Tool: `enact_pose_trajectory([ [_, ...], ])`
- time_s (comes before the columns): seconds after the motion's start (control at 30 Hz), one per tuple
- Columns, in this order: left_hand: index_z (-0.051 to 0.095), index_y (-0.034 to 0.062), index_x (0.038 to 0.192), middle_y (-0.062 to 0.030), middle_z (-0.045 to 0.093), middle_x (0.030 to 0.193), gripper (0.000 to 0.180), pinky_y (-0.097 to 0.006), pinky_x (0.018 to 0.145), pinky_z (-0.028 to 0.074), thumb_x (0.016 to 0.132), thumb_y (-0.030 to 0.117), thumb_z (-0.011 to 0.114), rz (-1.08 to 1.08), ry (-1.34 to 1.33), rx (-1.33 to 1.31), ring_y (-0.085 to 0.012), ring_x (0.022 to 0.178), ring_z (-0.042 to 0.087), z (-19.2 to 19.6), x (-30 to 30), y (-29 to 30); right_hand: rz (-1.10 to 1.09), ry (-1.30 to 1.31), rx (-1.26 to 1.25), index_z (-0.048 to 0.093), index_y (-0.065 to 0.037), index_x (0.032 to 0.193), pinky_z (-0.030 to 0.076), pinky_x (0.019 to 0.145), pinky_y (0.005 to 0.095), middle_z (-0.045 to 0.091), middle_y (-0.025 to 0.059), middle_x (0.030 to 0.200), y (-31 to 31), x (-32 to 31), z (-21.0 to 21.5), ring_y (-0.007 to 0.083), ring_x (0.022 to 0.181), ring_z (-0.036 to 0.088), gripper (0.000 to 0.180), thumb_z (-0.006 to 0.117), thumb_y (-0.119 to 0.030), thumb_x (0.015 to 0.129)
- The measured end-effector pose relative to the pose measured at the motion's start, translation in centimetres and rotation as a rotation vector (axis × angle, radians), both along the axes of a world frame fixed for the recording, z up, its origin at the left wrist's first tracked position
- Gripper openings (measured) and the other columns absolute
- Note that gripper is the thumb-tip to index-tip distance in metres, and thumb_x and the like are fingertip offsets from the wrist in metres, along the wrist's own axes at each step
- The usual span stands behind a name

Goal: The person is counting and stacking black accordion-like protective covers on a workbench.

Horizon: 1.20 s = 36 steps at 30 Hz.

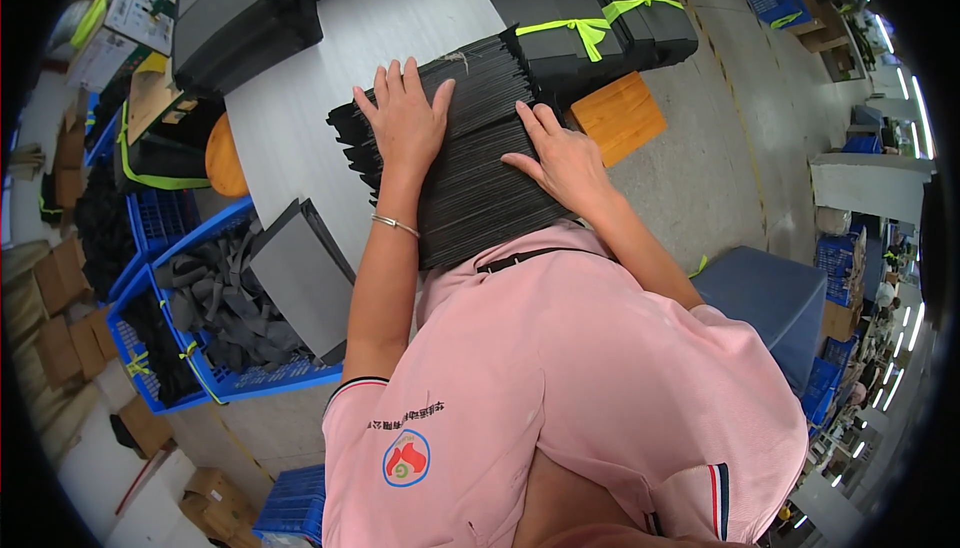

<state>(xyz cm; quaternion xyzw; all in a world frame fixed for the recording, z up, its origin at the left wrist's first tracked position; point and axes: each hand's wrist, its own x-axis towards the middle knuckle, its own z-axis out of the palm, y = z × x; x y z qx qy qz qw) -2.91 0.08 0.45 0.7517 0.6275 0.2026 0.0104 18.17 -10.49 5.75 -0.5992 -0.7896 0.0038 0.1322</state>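
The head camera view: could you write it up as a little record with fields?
Left hand: spread flat on a thick stack of thin black sheets
Right hand: resting on the stack's right side
Stack's left edge: uneven
Far right: dark grey bundles tied with yellow-green ribbon
Near left: blue plastic crate holding grey strips

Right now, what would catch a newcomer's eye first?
Probably the thick stack of thin black layers at centre, with left-hand fingers and right-hand fingers over it. Next, the bright yellow-green ties around dark bundles beyond it to the right, and the blue plastic crate of grey strips at left.
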Motion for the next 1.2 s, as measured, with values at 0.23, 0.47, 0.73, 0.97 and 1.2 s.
enact_pose_trajectory([
  [0.23,0.049,0.0029,0.148,-0.0171,0.049,0.152,0.072,-0.064,0.122,0.012,0.102,0.058,0.049,0.002,-0.003,-0.007,-0.0342,0.147,0.037,-0.1,0.0,0.0,0.004,-0.001,0.018,0.056,0.001,0.134,0.055,0.062,0.0349,0.058,0.0102,0.110,-0.2,0.2,-0.4,0.0235,0.070,0.069,0.067,0.072,-0.047,0.090],
  [0.47,0.049,0.0031,0.148,-0.0169,0.048,0.152,0.072,-0.064,0.122,0.011,0.102,0.059,0.048,0.003,-0.004,-0.020,-0.0338,0.148,0.036,0.1,-0.1,0.0,0.003,0.082,0.019,0.058,-0.001,0.121,0.057,0.066,0.0359,0.057,0.0152,0.138,0.2,0.2,0.0,0.0249,0.075,0.071,0.053,0.072,-0.043,0.092],
  [0.73,0.049,-0.0011,0.146,-0.0204,0.046,0.152,0.071,-0.064,0.122,0.007,0.102,0.054,0.050,-0.019,-0.067,-0.036,-0.0367,0.148,0.034,0.3,0.0,-0.1,0.016,0.015,0.025,0.057,-0.001,0.121,0.057,0.064,0.0341,0.055,0.0178,0.146,0.2,0.4,-0.7,0.0231,0.072,0.071,0.053,0.072,-0.042,0.092],
  [0.97,0.048,0.0031,0.149,-0.0169,0.048,0.153,0.073,-0.063,0.122,0.011,0.102,0.059,0.048,0.002,-0.015,-0.025,-0.0340,0.148,0.035,0.0,0.0,0.0,0.012,0.028,0.073,0.055,0.001,0.130,0.056,0.059,0.0344,0.061,0.0134,0.123,0.2,0.0,-0.7,0.0231,0.069,0.070,0.061,0.072,-0.043,0.092],
  [1.2,0.048,0.0033,0.149,-0.0167,0.047,0.153,0.073,-0.063,0.122,0.010,0.102,0.059,0.048,0.006,-0.010,-0.034,-0.0335,0.149,0.035,0.1,0.0,-0.1,-0.042,-0.006,-0.055,0.050,0.002,0.142,0.056,0.058,0.0348,0.060,0.0125,0.115,1.2,-0.7,0.2,0.0255,0.071,0.070,0.072,0.070,-0.046,0.093],
])
